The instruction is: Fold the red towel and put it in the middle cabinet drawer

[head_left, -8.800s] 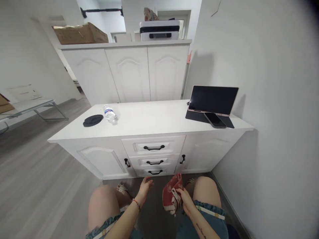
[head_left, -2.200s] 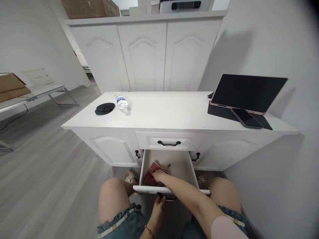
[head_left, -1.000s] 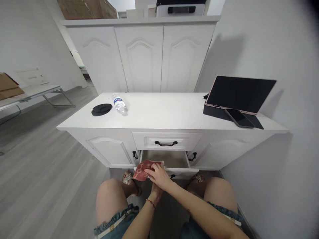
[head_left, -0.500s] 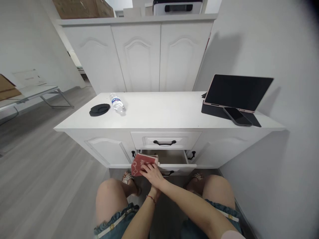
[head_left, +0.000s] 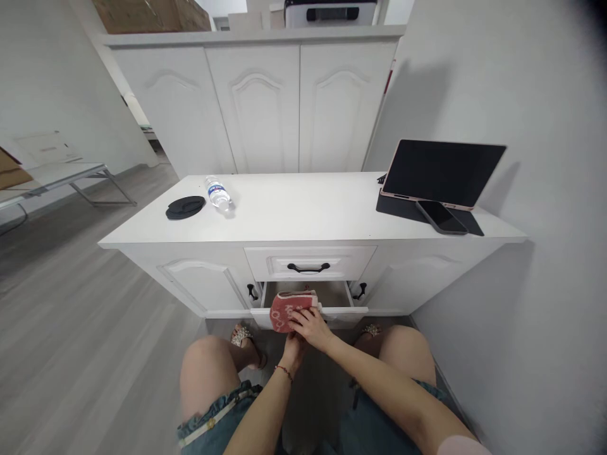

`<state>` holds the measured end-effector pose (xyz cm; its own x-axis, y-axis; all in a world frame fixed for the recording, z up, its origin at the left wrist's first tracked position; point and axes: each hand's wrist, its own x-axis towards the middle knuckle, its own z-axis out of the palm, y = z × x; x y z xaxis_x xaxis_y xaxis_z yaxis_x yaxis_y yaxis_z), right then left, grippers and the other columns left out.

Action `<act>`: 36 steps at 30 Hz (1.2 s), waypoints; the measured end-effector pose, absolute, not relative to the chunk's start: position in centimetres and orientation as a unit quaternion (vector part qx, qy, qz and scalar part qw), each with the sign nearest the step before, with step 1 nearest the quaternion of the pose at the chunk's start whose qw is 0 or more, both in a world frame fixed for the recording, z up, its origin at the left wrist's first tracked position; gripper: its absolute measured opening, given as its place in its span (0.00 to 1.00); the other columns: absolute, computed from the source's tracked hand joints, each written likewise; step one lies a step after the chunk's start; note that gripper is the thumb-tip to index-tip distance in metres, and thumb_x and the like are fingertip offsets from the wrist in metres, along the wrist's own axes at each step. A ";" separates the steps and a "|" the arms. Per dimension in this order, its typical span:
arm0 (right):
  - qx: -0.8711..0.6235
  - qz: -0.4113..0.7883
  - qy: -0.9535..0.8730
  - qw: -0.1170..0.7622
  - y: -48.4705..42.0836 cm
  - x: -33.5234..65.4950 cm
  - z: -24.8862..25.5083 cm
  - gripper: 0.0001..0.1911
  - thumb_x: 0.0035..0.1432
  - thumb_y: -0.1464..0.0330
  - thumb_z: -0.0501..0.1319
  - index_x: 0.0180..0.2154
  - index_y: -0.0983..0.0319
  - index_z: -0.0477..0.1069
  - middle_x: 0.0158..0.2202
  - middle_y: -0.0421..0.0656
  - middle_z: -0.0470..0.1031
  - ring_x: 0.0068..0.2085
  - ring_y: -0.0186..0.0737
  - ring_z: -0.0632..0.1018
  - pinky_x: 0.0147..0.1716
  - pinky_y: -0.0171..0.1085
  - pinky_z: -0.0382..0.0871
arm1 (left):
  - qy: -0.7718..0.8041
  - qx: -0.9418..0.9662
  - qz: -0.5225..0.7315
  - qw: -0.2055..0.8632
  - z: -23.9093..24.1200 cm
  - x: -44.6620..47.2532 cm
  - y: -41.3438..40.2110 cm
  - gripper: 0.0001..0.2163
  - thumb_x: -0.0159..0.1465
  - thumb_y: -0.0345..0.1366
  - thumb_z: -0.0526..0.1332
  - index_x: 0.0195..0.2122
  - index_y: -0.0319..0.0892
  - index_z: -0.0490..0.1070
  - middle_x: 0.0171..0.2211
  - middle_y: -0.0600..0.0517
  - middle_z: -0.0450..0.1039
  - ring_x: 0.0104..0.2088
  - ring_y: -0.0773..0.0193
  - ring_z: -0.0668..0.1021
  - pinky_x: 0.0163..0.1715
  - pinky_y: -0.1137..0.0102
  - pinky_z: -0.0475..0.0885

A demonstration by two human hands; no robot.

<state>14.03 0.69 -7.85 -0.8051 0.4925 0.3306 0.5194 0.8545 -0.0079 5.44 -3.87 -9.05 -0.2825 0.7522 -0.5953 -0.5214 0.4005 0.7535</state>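
A folded red towel (head_left: pixel 286 311) with white markings and a pale edge is held upright over the front of a pulled-out lower drawer (head_left: pixel 332 294). My right hand (head_left: pixel 310 327) grips its right part, fingers laid across the near face. From below, my left hand (head_left: pixel 294 347) holds the towel's lower edge; its fingertips are hidden behind the cloth and the other hand. The towel covers part of the drawer's front and inside. Above it, the upper drawer (head_left: pixel 265 264) is closed and has a black handle (head_left: pixel 308 268).
On the white cabinet top (head_left: pixel 303 212) lie a water bottle (head_left: pixel 219 196) and a black flat item (head_left: pixel 185 207) at left. A tablet (head_left: pixel 443 172) stands at right, with a phone (head_left: pixel 441 217) before it. My knees flank the drawer; a wall (head_left: pixel 559 253) rises at right.
Both hands have shifted the towel to the right, more in front of the open drawer. The towel now stands more upright and looks narrower. The camera view has moved slightly.
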 end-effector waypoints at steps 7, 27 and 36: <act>-0.317 -0.017 -0.931 0.181 0.0 17.3 -7.8 0.17 0.60 0.69 0.57 0.51 0.51 0.69 0.53 0.44 0.70 0.53 0.45 0.66 0.49 0.48 0.57 | 0.515 0.027 0.580 0.631 -11.5 4.9 -4.1 0.10 0.54 0.21 0.57 0.34 0.41 0.71 0.36 0.47 0.76 0.37 0.57 0.76 0.29 0.67 0.67; -0.640 -0.019 -0.684 0.349 -3.7 21.5 -13.0 0.18 0.55 0.74 0.50 0.45 0.61 0.71 0.48 0.52 0.63 0.49 0.49 0.64 0.49 0.50 0.60 | 0.532 0.073 0.538 0.650 -11.4 4.5 -4.5 0.17 0.46 0.44 0.70 0.30 0.41 0.68 0.30 0.55 0.72 0.24 0.70 0.70 0.22 0.74 0.58; -0.724 0.096 -0.551 0.404 -3.7 19.0 -15.2 0.16 0.56 0.70 0.47 0.46 0.65 0.63 0.45 0.55 0.62 0.43 0.51 0.70 0.40 0.48 0.66 | 0.541 0.092 0.528 0.648 -11.4 4.4 -4.8 0.18 0.45 0.47 0.69 0.31 0.42 0.69 0.32 0.53 0.72 0.26 0.69 0.70 0.23 0.74 0.56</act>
<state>18.95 -3.75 -15.16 0.3740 0.8757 0.3055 0.7198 -0.0664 -0.6910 4.35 -4.76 -11.38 -0.1432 0.7838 -0.6042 -0.5840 0.4260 0.6910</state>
